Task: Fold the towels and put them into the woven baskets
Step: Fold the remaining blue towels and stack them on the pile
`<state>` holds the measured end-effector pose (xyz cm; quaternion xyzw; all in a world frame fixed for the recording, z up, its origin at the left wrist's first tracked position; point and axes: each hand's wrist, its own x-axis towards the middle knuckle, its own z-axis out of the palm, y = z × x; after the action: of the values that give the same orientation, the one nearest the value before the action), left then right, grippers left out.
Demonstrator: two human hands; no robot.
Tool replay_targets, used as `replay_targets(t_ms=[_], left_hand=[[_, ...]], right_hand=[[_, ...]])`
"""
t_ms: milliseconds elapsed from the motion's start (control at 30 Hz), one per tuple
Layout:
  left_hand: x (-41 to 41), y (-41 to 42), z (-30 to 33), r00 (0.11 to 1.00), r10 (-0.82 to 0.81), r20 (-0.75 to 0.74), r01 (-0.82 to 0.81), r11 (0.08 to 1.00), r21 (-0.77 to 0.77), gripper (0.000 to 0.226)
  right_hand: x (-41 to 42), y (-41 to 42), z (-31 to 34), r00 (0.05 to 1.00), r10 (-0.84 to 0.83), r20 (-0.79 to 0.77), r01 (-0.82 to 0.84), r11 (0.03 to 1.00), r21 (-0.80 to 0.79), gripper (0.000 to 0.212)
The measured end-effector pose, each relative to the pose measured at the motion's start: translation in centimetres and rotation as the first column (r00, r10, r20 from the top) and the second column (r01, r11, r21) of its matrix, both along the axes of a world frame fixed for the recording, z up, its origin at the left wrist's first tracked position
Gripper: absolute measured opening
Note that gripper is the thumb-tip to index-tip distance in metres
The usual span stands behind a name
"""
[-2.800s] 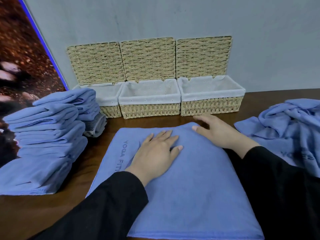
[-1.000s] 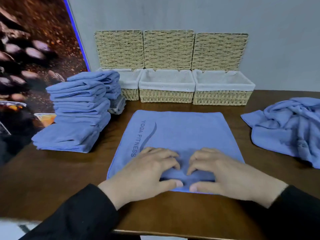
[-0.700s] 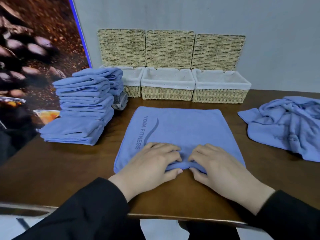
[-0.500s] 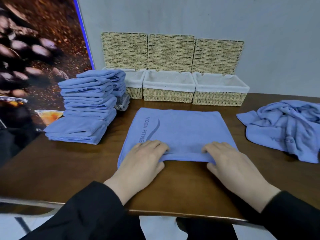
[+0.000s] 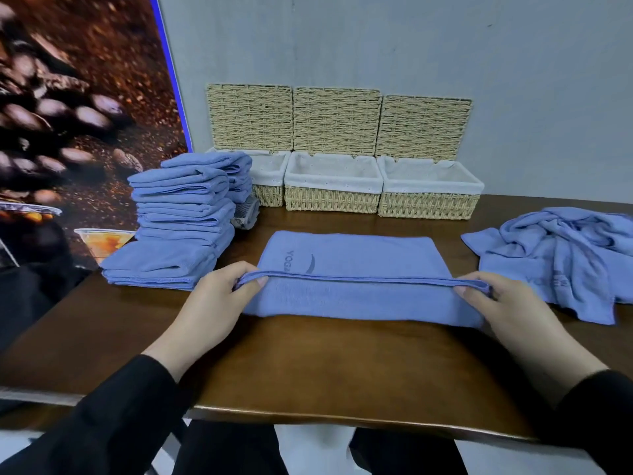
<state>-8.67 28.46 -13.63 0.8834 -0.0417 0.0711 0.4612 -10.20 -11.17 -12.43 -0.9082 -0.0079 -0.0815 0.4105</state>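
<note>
Grip: left hand (image 5: 212, 303) pinches the near-left corner of the towel (image 5: 352, 269), thumb under, fingers curled over the hem; right hand (image 5: 493, 303) pinches the near-right corner the same way. Both closed on cloth.

Change since half a second ago: then we had both hands on the near hem, close to its middle, with the towel flat. Now the hands sit out at the two corners and the near hem is lifted and carried roughly halfway toward the far edge, covering part of the printed logo. Over the last few seconds the towel also went from a bigger sheet to this smaller rectangle. We read it as one more fold in progress; hem not yet laid down, so this towel isn't ready for a basket.

Towel position: middle of the counter (image 5: 308, 365), far half flat, well short of the baskets.

Counts:
- baskets (image 5: 334, 193): 3, in a row at the far edge, lids up against the wall, white liners; no towels visible inside
- folded stack (image 5: 178, 228): left edge, roughly 9–10, layers hard to separate
- unfolded pile (image 5: 565, 255): right edge, count cannot be told
- towel in hand: 1
</note>
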Motion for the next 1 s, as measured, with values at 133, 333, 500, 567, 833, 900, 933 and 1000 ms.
replay_targets(t_ms=[133,333,500,567,833,900,933,1000], left_hand=[[0.0,0.5,1.0,0.998,-0.009,-0.063,0.003,0.995,-0.095,0.028],[2.8,0.2,2.6,0.996,0.091,-0.013,-0.089,0.99,0.107,0.038],[7.7,-0.8,4.3,0.986,0.133,0.104,-0.165,0.889,0.428,0.02],[8.5,-1.5,3.6,0.976,0.064,0.209,-0.17,0.825,0.539,0.043],[8.0,-6.2,-0.6,0.899,-0.425,-0.103,0.394,0.684,0.614,0.045],[8.0,-6.6,-1.5,0.895,-0.419,-0.151,0.411,0.646,0.643,0.048],[7.9,-6.7,-1.6,0.904,-0.401,-0.151,0.396,0.647,0.652,0.048],[8.1,-7.1,-1.6,0.923,-0.355,-0.152,0.359,0.647,0.672,0.049]], right_hand=[[0.2,-1.1,0.7,0.998,0.043,-0.05,-0.038,0.995,0.09,0.023],[3.0,-0.9,2.8,0.999,0.031,-0.027,-0.029,0.998,0.05,0.027],[9.4,-0.1,2.7,0.99,-0.138,0.002,0.138,0.985,-0.1,0.027],[10.5,0.9,1.7,0.983,-0.181,0.016,0.181,0.967,-0.181,0.039],[8.4,5.8,-2.4,0.977,0.185,0.101,-0.143,0.934,-0.328,0.012],[8.7,5.8,-2.9,0.979,0.184,0.089,-0.138,0.916,-0.377,0.013],[8.6,5.9,-2.7,0.976,0.18,0.125,-0.119,0.915,-0.386,0.015],[8.4,6.5,-2.3,0.952,0.206,0.226,-0.107,0.917,-0.384,0.019]])
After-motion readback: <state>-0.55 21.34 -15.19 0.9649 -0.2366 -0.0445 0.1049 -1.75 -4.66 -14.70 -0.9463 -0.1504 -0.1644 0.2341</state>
